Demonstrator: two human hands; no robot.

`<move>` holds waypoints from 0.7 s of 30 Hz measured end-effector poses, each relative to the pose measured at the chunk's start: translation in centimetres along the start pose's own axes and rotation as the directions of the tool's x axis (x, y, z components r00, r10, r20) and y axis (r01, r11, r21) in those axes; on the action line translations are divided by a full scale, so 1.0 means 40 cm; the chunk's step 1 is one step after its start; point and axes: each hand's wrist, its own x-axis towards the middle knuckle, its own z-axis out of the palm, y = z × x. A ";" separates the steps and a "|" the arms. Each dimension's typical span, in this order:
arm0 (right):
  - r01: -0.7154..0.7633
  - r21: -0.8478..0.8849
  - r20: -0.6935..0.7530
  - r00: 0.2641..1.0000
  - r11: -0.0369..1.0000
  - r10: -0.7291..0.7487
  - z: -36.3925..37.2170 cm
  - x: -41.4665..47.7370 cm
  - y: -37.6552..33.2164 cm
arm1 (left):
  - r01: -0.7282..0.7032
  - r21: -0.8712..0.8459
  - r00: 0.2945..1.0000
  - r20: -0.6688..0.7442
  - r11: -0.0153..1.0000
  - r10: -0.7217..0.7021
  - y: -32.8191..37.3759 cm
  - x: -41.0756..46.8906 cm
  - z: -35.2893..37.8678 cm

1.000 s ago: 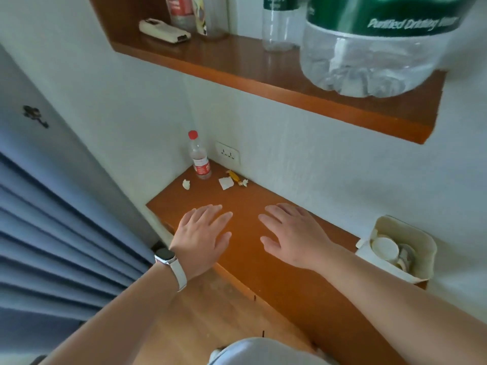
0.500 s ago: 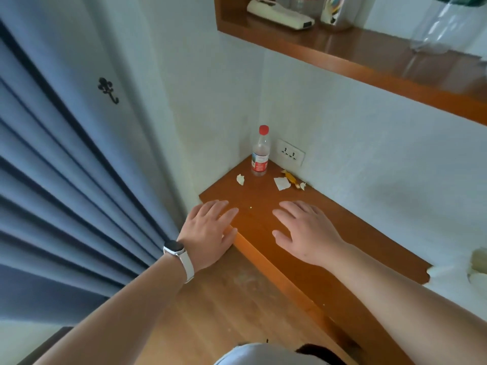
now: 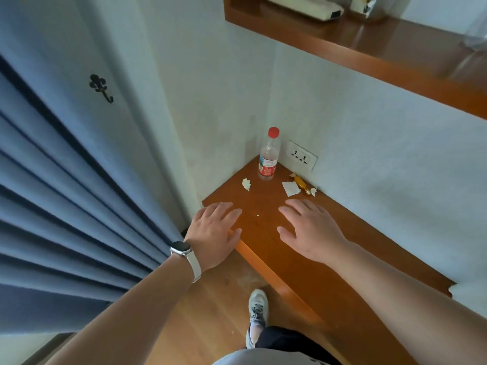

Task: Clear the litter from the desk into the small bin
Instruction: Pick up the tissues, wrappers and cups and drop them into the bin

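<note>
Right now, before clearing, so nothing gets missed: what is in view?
Desk: one, orange, in the corner.
Bottle: one, clear with red cap, desk's far corner.
Paper scraps: three, white, near the bottle.
Wrapper: one, yellow, below the socket.
Socket: one, white, right wall.
Shelf: one, brown, above the desk.
Curtain: one, blue, left.
Hook: one, black, left wall.
Shoe: one, grey, on floor.
Watch: one, white strap, left wrist.
Left hand: one, fingers straight, desk's near corner.
Right hand: one, fingers straight, over the desk.

The view turns left of the bottle (image 3: 268, 156). The small bin, well right of the bottle, leaves the frame. The curtain (image 3: 66, 206) widens left of it. A shoe (image 3: 257, 312) enters below it. The right hand (image 3: 311, 230) advances toward the bottle.
</note>
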 end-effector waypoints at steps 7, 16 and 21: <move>-0.032 0.071 0.020 0.999 0.997 0.030 0.042 0.138 0.096 | 0.027 0.015 0.998 0.055 1.000 -0.028 -0.021 0.157 0.016; -0.095 0.074 0.103 0.991 0.993 0.087 0.113 0.272 0.237 | 0.046 0.057 0.989 0.136 0.997 -0.053 -0.015 0.371 0.076; -0.165 0.157 0.174 0.975 0.974 0.137 0.160 0.323 0.263 | 0.128 -0.033 0.978 0.170 0.991 -0.121 -0.021 0.418 0.125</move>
